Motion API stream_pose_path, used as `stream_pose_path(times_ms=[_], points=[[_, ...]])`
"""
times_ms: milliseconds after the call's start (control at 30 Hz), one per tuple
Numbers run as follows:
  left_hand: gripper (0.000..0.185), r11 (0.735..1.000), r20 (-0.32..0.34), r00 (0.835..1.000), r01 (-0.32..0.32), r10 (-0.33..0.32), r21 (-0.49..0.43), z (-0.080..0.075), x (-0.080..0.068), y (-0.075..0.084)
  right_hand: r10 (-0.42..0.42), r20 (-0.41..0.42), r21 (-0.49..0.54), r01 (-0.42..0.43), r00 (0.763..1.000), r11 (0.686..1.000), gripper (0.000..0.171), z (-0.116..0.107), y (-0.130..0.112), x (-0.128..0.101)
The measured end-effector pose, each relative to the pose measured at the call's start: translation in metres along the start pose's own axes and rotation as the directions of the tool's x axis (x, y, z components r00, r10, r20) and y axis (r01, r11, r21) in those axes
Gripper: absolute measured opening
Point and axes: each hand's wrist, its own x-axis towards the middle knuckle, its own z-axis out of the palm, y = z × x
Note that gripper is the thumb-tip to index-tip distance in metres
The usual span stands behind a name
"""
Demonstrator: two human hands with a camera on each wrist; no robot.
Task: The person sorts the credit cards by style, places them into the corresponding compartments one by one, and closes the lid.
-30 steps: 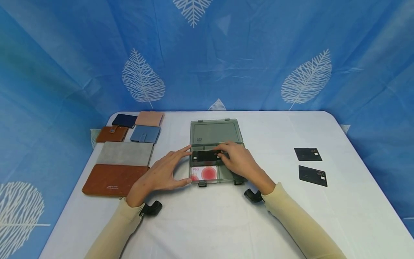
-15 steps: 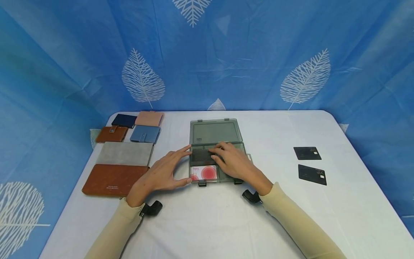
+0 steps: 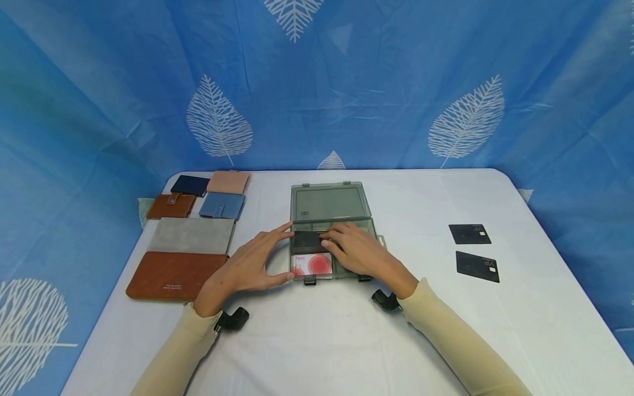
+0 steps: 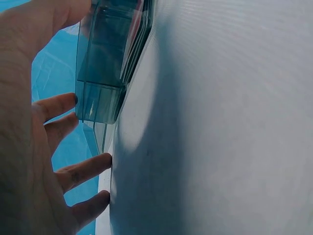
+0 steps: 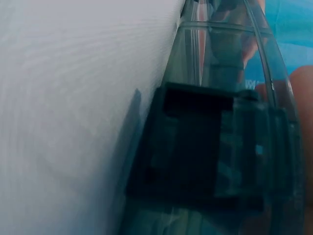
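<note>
Head view shows a black card (image 3: pixel 308 240) lying in the rear left compartment of the open box (image 3: pixel 331 231), which sits mid-table with its lid (image 3: pixel 330 201) folded back. Just in front of it, in the near left compartment, lies a white card with red circles (image 3: pixel 312 264). The right hand (image 3: pixel 359 250) lies palm-down over the box, its fairly straight fingertips pressing on the black card rather than pinching it. The left hand (image 3: pixel 247 264) is spread, index fingertip at the box's rear left corner and thumb at its near left corner, bracing it; the left wrist view shows those fingers (image 4: pixel 63 105) beside the box wall (image 4: pixel 100 83).

The step in hand looks like seating the black card flat in its compartment. The next move likely calls for lifting the right hand clear without dragging the card.

Two more black cards (image 3: pixel 469 234) (image 3: pixel 477 266) lie well apart on the right of the table (image 3: pixel 317 341); wallets (image 3: pixel 190 234) sit on the left.
</note>
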Motion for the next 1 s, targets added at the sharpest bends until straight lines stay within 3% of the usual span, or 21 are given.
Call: stream_pose_path(times_ms=[233,567,1000], points=[[0.095,1.0,0.001,1.0,0.009,-0.009,0.011,-0.001,0.0,0.0,0.014,-0.033,0.055,-0.013,0.999,0.998,0.043,-0.019,0.01,-0.006],[0.094,1.0,0.006,1.0,0.003,-0.003,0.002,0.0,0.0,0.002,0.048,-0.161,0.154,-0.023,0.986,0.988,0.043,-0.059,0.067,-0.04],[0.095,1.0,0.007,1.0,0.011,-0.011,0.01,0.002,-0.001,0.0,0.23,-0.124,0.122,-0.215,0.965,0.969,0.048,-0.077,0.146,-0.101]])
